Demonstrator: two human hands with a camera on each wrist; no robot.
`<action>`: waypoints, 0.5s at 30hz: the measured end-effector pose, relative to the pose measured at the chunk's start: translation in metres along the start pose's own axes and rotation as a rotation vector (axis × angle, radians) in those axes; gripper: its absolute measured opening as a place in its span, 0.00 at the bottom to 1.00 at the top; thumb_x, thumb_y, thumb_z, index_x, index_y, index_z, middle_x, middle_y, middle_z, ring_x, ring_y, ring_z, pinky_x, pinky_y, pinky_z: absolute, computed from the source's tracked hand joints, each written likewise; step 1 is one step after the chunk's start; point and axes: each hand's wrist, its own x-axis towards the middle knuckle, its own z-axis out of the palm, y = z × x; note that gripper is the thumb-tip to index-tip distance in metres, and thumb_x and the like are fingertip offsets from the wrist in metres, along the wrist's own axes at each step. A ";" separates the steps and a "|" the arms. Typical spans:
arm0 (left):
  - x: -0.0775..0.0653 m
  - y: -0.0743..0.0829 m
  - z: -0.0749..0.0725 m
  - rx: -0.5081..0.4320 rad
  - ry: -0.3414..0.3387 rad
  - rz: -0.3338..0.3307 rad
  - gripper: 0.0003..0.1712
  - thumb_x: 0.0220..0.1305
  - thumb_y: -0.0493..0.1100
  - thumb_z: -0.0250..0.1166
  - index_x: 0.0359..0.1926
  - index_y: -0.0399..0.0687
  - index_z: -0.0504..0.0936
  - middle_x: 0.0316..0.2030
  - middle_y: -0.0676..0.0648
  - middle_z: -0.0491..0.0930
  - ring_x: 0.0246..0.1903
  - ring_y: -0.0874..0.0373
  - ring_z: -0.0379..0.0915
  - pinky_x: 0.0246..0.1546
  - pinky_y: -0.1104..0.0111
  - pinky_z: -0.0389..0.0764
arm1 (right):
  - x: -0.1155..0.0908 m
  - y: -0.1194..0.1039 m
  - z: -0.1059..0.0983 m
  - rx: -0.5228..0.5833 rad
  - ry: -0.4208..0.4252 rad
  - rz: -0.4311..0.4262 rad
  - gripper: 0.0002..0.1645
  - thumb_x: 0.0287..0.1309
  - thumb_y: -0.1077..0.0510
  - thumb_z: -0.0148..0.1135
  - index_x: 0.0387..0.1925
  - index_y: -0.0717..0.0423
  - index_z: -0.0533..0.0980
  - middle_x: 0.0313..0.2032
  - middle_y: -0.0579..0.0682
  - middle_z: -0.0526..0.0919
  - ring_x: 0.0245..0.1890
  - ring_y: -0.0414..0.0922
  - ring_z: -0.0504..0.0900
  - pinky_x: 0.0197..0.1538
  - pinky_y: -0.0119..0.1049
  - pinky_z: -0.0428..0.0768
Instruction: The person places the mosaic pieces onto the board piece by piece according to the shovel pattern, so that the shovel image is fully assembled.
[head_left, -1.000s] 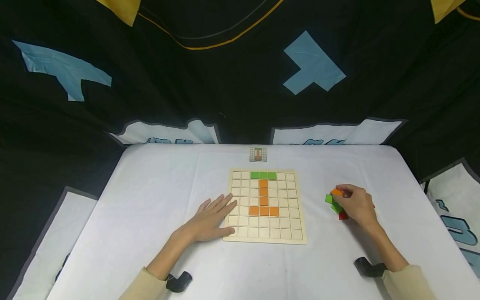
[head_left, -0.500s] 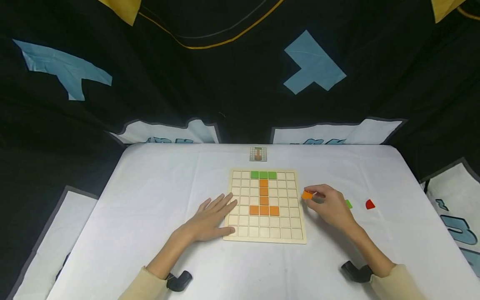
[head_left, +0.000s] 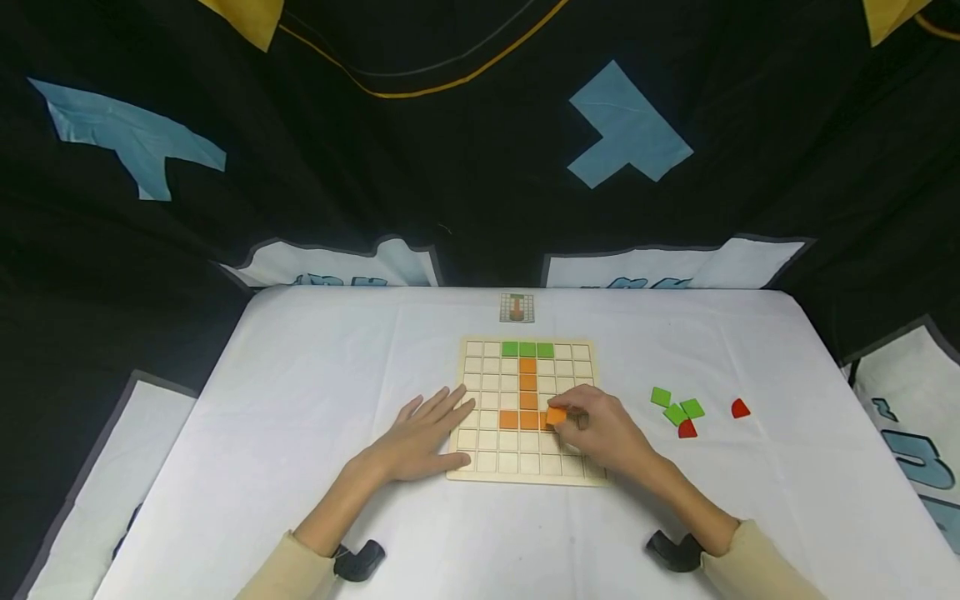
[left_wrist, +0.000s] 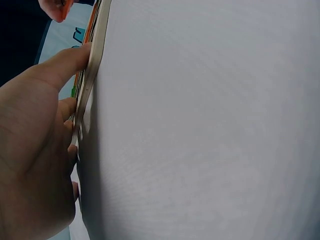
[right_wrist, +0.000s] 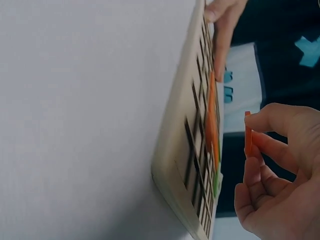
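Pinches an orange tile (head_left: 557, 415) between the thumb and fingertips of the right hand (head_left: 602, 427), with the lower fingers bent inward. Holds this tile over the wooden grid board (head_left: 486, 462), right of its middle, and plainly clear of the surface in the right wrist view. In the head view, covers with it part of the rightmost of the orange squares (head_left: 528, 383) in the fifth row from the far edge.

Rests the left hand (head_left: 420, 446) on the board's left edge, grasping nothing, with fingers straight and spread and with the thumb toward the near left corner. Has the pinched tile to the right of the left hand, well apart from those fingertips, and right at the tips of the right hand.

On the board between the hands, shows three green squares (head_left: 527, 350) side by side in the far row, then a column of orange squares running nearer and ending in a row of three.

On the white cloth (head_left: 300, 417), to the right of the right hand and well apart from it, has three loose green tiles (head_left: 676, 414) and a red piece (head_left: 687, 429) grouped close together, with a second red piece (head_left: 741, 408) farther right. Beyond the board's far edge, has a small printed card (head_left: 517, 308) lying flat.
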 end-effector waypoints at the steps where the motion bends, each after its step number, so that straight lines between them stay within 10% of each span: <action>1: 0.000 0.000 0.000 0.001 0.000 0.001 0.47 0.68 0.66 0.56 0.79 0.50 0.54 0.79 0.47 0.42 0.77 0.48 0.36 0.71 0.45 0.37 | 0.000 0.000 0.003 -0.006 -0.008 0.000 0.18 0.53 0.64 0.69 0.48 0.57 0.85 0.47 0.45 0.84 0.47 0.45 0.81 0.52 0.45 0.79; 15: -0.001 0.001 -0.001 -0.001 -0.003 0.001 0.47 0.68 0.66 0.56 0.79 0.50 0.54 0.79 0.47 0.41 0.77 0.47 0.35 0.72 0.44 0.37 | -0.003 -0.006 0.025 -0.084 -0.079 -0.028 0.17 0.50 0.65 0.70 0.45 0.58 0.86 0.44 0.46 0.85 0.45 0.45 0.80 0.50 0.43 0.79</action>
